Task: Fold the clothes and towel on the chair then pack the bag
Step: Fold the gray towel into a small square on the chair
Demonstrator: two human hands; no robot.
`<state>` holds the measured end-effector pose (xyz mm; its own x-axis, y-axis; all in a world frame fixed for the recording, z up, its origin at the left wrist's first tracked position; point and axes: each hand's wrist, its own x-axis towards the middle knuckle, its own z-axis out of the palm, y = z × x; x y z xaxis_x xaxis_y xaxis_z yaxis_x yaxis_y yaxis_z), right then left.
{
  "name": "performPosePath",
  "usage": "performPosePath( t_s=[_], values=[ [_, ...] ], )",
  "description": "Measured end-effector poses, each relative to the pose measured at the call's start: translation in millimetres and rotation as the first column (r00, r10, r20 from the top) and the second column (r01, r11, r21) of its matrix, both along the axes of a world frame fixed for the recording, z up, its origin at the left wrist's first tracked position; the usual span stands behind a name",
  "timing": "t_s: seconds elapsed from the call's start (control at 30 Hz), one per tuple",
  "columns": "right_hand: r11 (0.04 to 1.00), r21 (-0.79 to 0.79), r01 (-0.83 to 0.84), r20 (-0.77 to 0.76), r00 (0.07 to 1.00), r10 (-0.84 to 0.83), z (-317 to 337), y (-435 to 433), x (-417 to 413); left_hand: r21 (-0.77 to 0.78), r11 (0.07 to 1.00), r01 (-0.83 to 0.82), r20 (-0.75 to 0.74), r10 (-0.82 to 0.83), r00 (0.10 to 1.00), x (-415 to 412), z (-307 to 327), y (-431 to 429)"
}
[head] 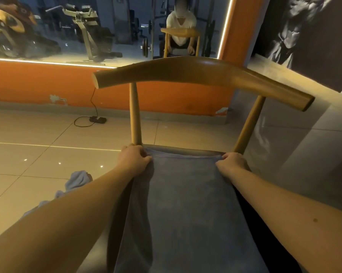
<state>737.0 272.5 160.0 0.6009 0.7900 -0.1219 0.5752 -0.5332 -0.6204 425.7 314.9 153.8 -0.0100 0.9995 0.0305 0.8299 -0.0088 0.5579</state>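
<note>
Towel: the grey-blue towel (186, 203) lies spread flat over the seat of the wooden chair (186, 73). It reaches from the near edge of the view up to the 2 back posts, and its far edge makes a nearly straight line just before them.
Left hand: the left hand (134, 157) pinches the far left corner of the towel with curled fingers, just beside the left post.
Right hand: the right hand (233, 161) grips the far right corner in the same way, near the right post.
Other clothes: a pale garment (77, 180) lies crumpled on the tiled floor to the left of the chair, partly hidden behind the left forearm. I cannot tell what kind of garment it is.
Bag: no bag is visible in this view.
Background: a mirror (107, 26) on the orange wall shows gym machines and the reflection of the person bent over the chair. A black power block (98, 119) with a cable lies on the floor near the wall.
Step in hand: I judge the towel is being laid out for folding. I cannot tell whether it is single or already doubled.
Done: nothing looks finished, and no folded pile is seen.
Left: fold the towel, fold the pale garment, then pack everything in the bag.
Progress: early, in my judgement.
</note>
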Motion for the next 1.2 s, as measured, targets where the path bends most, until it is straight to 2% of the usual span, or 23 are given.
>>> performPosePath(
  t_s=[0.07,0.13,0.27,0.33,0.47,0.57,0.83,1.2],
  values=[
    [1.0,-0.018,-0.009,-0.04,0.999,0.008,3,3,3,-0.012,0.999,0.036,-0.037,-0.037,0.999,4,4,-2],
    [1.0,-0.009,-0.017,-0.095,0.995,0.016,7,6,6,-0.028,0.998,0.048,-0.009,-0.048,0.999,9,8,-1],
    [1.0,0.015,-0.016,-0.178,0.984,0.018,10,7,9,-0.044,0.997,0.068,0.135,-0.061,0.989,20,17,-8],
    [0.998,0.058,0.009,-0.221,0.975,0.004,16,4,8,-0.004,0.999,0.054,0.185,-0.052,0.981,21,24,-11],
    [0.98,0.189,0.065,-0.34,0.94,0.003,37,-7,10,0.039,0.999,-0.025,0.415,0.007,0.91,14,60,-25],
    [0.96,0.271,0.072,-0.43,0.901,0.054,66,-21,13,0.07,0.997,-0.038,0.489,-0.001,0.872,2,92,-41],
    [0.9,0.434,-0.021,-0.477,0.842,0.25,153,-83,23,0.191,0.981,-0.034,0.49,-0.065,0.869,-30,184,-110],
    [0.8,0.598,-0.052,-0.35,0.881,0.319,282,-209,-12,0.271,0.958,0.089,0.419,-0.201,0.886,-57,299,-221]
  ],
)
